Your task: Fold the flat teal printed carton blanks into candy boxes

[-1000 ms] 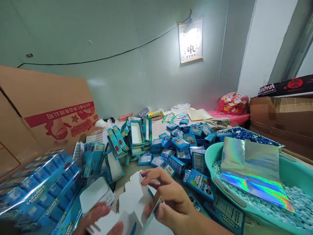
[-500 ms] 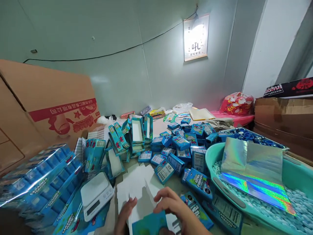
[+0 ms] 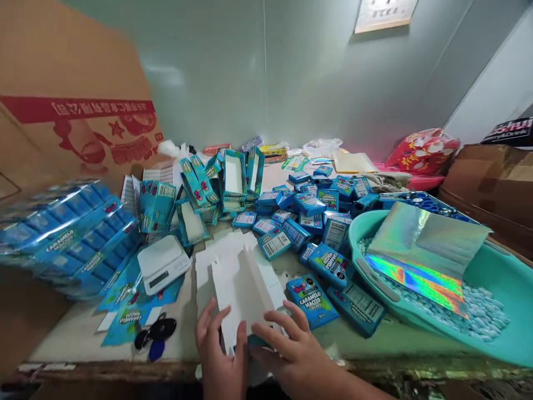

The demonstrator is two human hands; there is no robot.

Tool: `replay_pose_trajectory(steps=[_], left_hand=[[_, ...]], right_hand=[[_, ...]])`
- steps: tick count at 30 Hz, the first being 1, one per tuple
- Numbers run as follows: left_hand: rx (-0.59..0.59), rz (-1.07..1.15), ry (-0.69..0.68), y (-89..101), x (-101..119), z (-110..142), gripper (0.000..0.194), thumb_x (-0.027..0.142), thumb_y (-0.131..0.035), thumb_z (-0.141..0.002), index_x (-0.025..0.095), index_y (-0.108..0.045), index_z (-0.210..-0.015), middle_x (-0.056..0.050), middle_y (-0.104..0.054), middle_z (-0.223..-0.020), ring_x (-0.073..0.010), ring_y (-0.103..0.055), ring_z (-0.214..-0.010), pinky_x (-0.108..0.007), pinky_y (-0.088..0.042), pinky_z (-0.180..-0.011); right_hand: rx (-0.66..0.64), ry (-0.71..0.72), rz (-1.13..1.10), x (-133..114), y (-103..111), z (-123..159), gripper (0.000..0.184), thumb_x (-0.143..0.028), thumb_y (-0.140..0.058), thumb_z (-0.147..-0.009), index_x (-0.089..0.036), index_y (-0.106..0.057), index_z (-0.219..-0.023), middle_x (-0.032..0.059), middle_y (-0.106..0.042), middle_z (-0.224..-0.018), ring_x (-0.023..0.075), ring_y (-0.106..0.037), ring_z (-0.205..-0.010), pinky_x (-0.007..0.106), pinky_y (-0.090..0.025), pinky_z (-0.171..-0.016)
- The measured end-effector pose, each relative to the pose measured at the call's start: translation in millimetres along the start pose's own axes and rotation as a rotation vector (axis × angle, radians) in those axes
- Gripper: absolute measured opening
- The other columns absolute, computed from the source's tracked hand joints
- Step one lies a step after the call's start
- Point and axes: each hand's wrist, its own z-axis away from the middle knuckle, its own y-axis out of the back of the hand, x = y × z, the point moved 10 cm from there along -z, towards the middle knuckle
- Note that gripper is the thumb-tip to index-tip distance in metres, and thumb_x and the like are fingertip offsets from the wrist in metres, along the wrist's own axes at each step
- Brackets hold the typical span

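Note:
A partly folded cardboard display tray (image 3: pixel 239 286), white inside, lies on the bench in front of me with its long side walls standing up. My left hand (image 3: pixel 220 344) grips its near left corner, the thumb inside and the fingers along the outer wall. Across the near end, my right hand (image 3: pixel 291 350) has its fingers bent over the edge; the palm hides part of that end. Under the tray are flat white card blanks (image 3: pixel 204 266). Just right of my right hand lies a flat blue candy box (image 3: pixel 311 301).
A white scale (image 3: pixel 162 264) and dark round objects (image 3: pixel 156 333) are on the left, beside wrapped trays (image 3: pixel 83 239). Formed trays (image 3: pixel 233 172) and many blue boxes (image 3: pixel 310 203) pile behind. A turquoise basin (image 3: pixel 495 344) of wrapped candies stands right, foil sheets (image 3: pixel 428 250) on it.
My view has tilted down, showing the bench's front edge. The tray's blue near panel, earlier facing me between my hands, is now mostly out of sight, and both hands have closed in around that end.

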Motion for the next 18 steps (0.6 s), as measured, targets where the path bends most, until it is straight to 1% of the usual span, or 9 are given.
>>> replay_pose_trajectory(steps=[1, 2, 4, 6, 8, 11, 13, 15, 18], left_hand=[[0.019, 0.022, 0.053, 2.5, -1.6, -0.9, 0.038, 0.035, -0.078, -0.076, 0.022, -0.066, -0.110, -0.016, -0.052, -0.139, -0.0358, -0.045, -0.137, -0.053, -0.034, -0.116], [0.025, 0.072, 0.103, 3.1, -3.4, -0.3, 0.045, 0.036, -0.079, -0.075, 0.021, -0.064, -0.115, -0.016, -0.051, -0.141, -0.0361, -0.042, -0.140, -0.054, -0.029, -0.119], [-0.033, 0.231, 0.236, -4.2, -10.7, 5.7, 0.059, 0.035, -0.079, -0.077, 0.023, -0.055, -0.129, -0.016, -0.048, -0.146, -0.0340, -0.040, -0.142, -0.052, -0.026, -0.121], [-0.095, 0.436, 0.366, -11.9, -17.2, 14.2, 0.071, 0.037, -0.076, -0.081, 0.025, -0.043, -0.143, -0.014, -0.042, -0.155, -0.0317, -0.036, -0.146, -0.048, -0.029, -0.121], [-0.118, 0.620, 0.482, -14.5, -23.5, 19.6, 0.072, 0.044, -0.072, -0.084, 0.028, -0.040, -0.146, -0.011, -0.036, -0.160, -0.0307, -0.033, -0.149, -0.042, -0.035, -0.117], [-0.144, 0.821, 0.720, -19.5, -36.8, 23.4, 0.066, 0.056, -0.065, -0.086, 0.032, -0.046, -0.145, -0.006, -0.042, -0.159, -0.0283, -0.034, -0.148, -0.036, -0.042, -0.112], [-0.163, 0.927, 0.860, -23.7, -40.1, 23.5, 0.062, 0.058, -0.063, -0.087, 0.029, -0.053, -0.141, -0.006, -0.053, -0.150, -0.0272, -0.041, -0.145, -0.036, -0.043, -0.111], [-0.179, 0.988, 0.976, -26.1, -39.0, 24.6, 0.051, 0.053, -0.066, -0.086, 0.022, -0.066, -0.126, -0.009, -0.067, -0.133, -0.0276, -0.054, -0.134, -0.037, -0.047, -0.107], [-0.212, 0.988, 1.145, -25.1, -37.4, 35.7, 0.030, 0.045, -0.071, -0.083, 0.018, -0.075, -0.096, -0.007, -0.077, -0.086, -0.0248, -0.073, -0.088, -0.034, -0.058, -0.079]], right_hand=[[-0.047, 0.009, 0.035, -5.9, -3.5, -1.6, 0.017, -0.020, -0.054, -0.097, -0.026, -0.065, -0.109, 0.0026, -0.072, -0.111, 0.0245, -0.061, -0.108, 0.054, -0.027, -0.116], [-0.112, 0.011, 0.063, -10.2, -9.9, -2.4, 0.017, -0.021, -0.054, -0.097, -0.023, -0.065, -0.110, 0.0039, -0.073, -0.108, 0.0241, -0.062, -0.103, 0.053, -0.027, -0.116], [-0.257, 0.030, 0.115, -16.8, -27.7, -2.1, 0.021, -0.024, -0.058, -0.095, -0.016, -0.065, -0.114, 0.0082, -0.072, -0.102, 0.0250, -0.064, -0.092, 0.051, -0.039, -0.107], [-0.406, 0.052, 0.166, -18.3, -48.4, -0.9, 0.023, -0.023, -0.062, -0.092, -0.011, -0.066, -0.111, 0.0122, -0.071, -0.098, 0.0266, -0.064, -0.085, 0.046, -0.051, -0.086], [-0.547, 0.030, 0.204, -11.8, -67.4, -0.4, 0.020, -0.021, -0.067, -0.086, -0.010, -0.067, -0.103, 0.0146, -0.070, -0.093, 0.0273, -0.064, -0.078, 0.041, -0.051, -0.067], [-0.684, 0.011, 0.193, -5.8, -81.6, -4.4, 0.030, -0.020, -0.079, -0.068, -0.010, -0.067, -0.094, 0.0140, -0.068, -0.086, 0.0279, -0.064, -0.076, 0.037, -0.049, -0.060], [-0.693, -0.022, 0.097, -8.0, -77.2, -12.7, 0.036, -0.017, -0.078, -0.062, -0.012, -0.065, -0.095, 0.0117, -0.069, -0.089, 0.0267, -0.064, -0.079, 0.036, -0.050, -0.065], [-0.645, -0.127, -0.040, -8.8, -64.0, -24.4, 0.032, -0.013, -0.071, -0.067, -0.015, -0.063, -0.098, 0.0091, -0.070, -0.096, 0.0243, -0.066, -0.084, 0.033, -0.050, -0.070], [-0.588, -0.249, -0.265, -14.1, -44.3, -39.4, 0.016, -0.011, -0.060, -0.080, -0.019, -0.064, -0.093, 0.0060, -0.071, -0.095, 0.0203, -0.068, -0.083, 0.027, -0.049, -0.069]])
